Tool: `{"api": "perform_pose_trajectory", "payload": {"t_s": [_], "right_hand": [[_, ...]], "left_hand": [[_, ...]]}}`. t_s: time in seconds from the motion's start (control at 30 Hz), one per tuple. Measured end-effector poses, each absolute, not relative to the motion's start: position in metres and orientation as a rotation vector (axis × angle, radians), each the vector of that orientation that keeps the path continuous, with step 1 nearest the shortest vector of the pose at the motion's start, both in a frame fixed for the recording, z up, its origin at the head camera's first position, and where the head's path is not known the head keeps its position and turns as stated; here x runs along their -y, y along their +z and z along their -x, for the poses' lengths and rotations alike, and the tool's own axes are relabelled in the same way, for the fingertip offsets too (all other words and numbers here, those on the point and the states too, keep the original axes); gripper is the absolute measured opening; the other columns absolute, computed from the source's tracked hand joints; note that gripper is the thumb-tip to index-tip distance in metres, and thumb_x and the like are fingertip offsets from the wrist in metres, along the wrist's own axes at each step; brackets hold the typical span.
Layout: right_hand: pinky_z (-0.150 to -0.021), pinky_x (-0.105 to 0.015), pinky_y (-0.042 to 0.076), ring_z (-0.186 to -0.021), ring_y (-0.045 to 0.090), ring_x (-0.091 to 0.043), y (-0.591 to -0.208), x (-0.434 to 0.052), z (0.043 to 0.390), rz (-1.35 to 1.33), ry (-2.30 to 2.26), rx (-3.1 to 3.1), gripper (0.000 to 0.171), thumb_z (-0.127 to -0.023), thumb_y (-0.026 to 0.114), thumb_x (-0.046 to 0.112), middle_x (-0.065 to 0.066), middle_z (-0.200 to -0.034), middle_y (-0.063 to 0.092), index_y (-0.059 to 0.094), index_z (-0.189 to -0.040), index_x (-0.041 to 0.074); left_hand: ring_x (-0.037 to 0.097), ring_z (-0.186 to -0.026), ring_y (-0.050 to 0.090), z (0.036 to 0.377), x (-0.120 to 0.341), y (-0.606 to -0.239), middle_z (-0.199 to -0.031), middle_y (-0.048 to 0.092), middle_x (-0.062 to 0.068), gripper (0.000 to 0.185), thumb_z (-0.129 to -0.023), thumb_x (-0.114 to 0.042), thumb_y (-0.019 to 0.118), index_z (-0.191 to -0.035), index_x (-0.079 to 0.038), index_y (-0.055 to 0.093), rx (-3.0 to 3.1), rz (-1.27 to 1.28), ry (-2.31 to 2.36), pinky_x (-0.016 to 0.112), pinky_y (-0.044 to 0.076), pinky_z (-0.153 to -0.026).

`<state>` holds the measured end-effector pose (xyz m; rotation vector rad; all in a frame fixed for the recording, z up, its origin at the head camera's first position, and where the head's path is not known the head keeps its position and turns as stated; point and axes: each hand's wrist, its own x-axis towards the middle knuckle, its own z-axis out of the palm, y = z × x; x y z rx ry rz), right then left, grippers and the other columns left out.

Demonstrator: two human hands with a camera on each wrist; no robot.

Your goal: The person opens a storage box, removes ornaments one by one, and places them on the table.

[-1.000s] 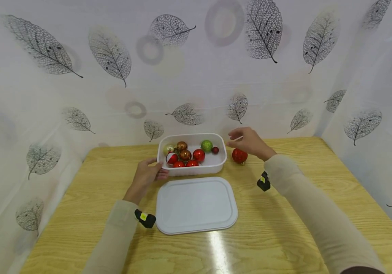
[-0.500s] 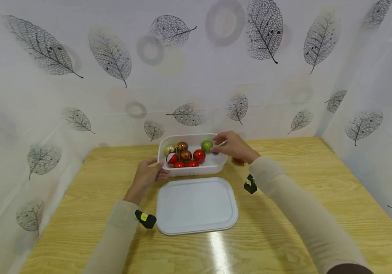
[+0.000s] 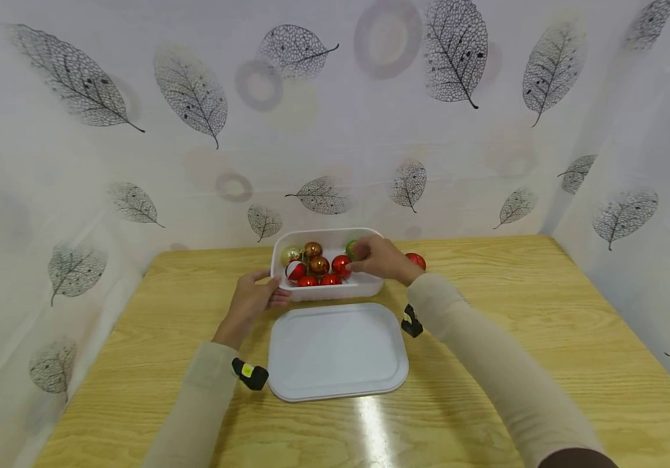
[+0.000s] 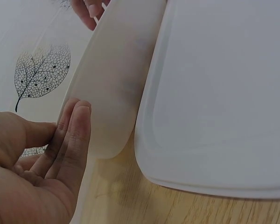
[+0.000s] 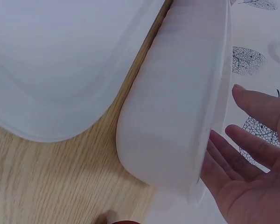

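on the yellow wooden worktop (image 3: 136, 338) a white plastic tub (image 3: 364, 285) stands at the far middle, filled with small baubles in red, copper, gold and green, and its flat white lid (image 3: 337, 351) lies just in front of it. a second ago the right hand (image 3: 380, 258) hung out to the right of the tub, above a loose red bauble (image 3: 416, 260) on the wood; since then it has swung left over the tub's right end, and now it reaches in among the baubles, by the green bauble (image 3: 350, 248). the red bauble lies outside, just beside the tub's right end, with nothing touching it. the right wrist view shows the fingers (image 5: 252, 140) spread and fairly straight, apart, gripping nothing as yet. the left hand (image 3: 251, 301) has stayed put, its straight fingers (image 4: 74, 135) pressed flat against the tub's left wall to steady it, clamped on nothing. judging by the shift, the work has turned from the bauble set down outside to those inside the tub, with the green one nearest the fingertips.
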<state>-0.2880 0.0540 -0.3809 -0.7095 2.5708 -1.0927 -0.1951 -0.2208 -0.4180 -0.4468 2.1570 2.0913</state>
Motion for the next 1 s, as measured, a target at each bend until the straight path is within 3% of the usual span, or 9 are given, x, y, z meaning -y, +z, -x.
{"api": "perform_pose_trajectory", "payload": {"t_s": [0.63, 1.0], "right_hand": [[-0.096, -0.043, 0.058, -0.11, 0.065, -0.035, -0.395, -0.042, 0.297, 0.686, -1.03, -2.567, 0.041, -0.092, 0.076, 0.015, -0.023, -0.121, 0.067, 0.065, -0.123, -0.01], [-0.09, -0.039, 0.06, -0.103, 0.067, -0.029, -0.403, -0.034, 0.302, 0.639, -1.051, -2.548, 0.032, -0.095, 0.073, 0.016, -0.018, -0.11, 0.07, 0.068, -0.117, -0.006]], "left_hand": [[0.015, -0.068, 0.072, 0.195, 0.221, -0.418, -0.082, 0.073, 0.012, 0.048, -0.107, -0.011, 0.053, -0.149, 0.008, 0.04, -2.138, 0.457, 2.104, 0.034, 0.065, -0.077], [0.016, -0.069, 0.073, 0.195, 0.221, -0.42, -0.083, 0.073, 0.013, 0.047, -0.107, -0.012, 0.053, -0.148, 0.007, 0.041, -2.172, 0.454, 2.085, 0.04, 0.064, -0.083]]}}
